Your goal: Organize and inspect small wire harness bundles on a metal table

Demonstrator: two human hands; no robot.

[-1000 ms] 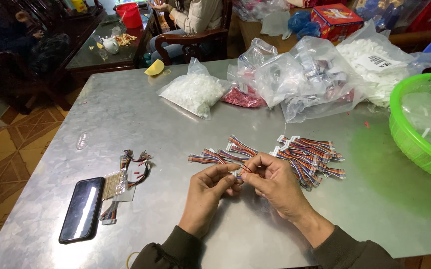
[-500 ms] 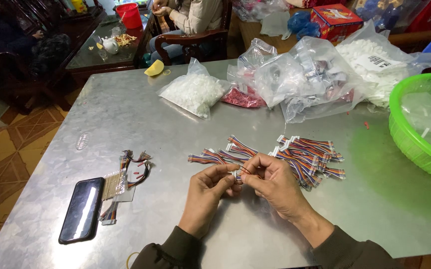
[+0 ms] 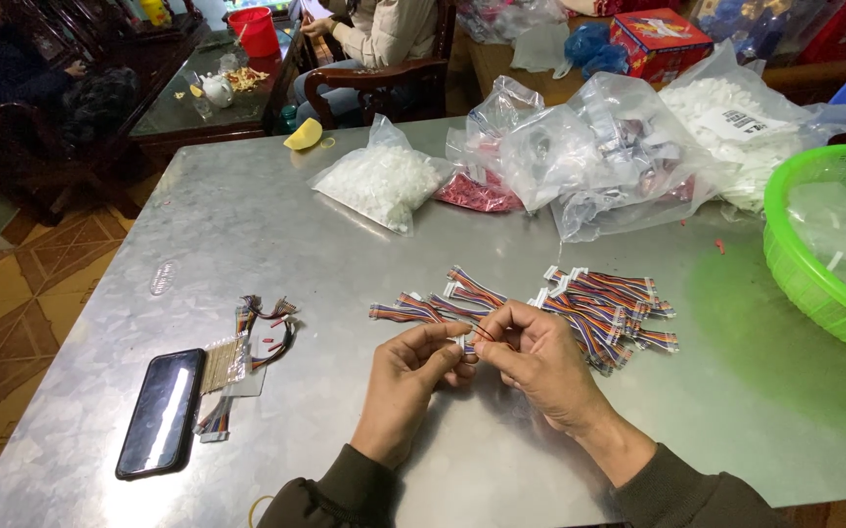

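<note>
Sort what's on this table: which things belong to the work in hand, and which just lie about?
In use: left hand and right hand pinching a small white connector; multicoloured wire harnesses.

Lying about: black phone, green basket, bag of white parts, yellow lemon wedge.

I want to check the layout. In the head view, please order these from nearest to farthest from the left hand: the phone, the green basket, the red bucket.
From the left hand, which touches the small connector at the table's middle:
1. Phone, to its left, flat near the table's front edge.
2. Green basket, far right on the table.
3. Red bucket, beyond the table, on the back left one.
</note>
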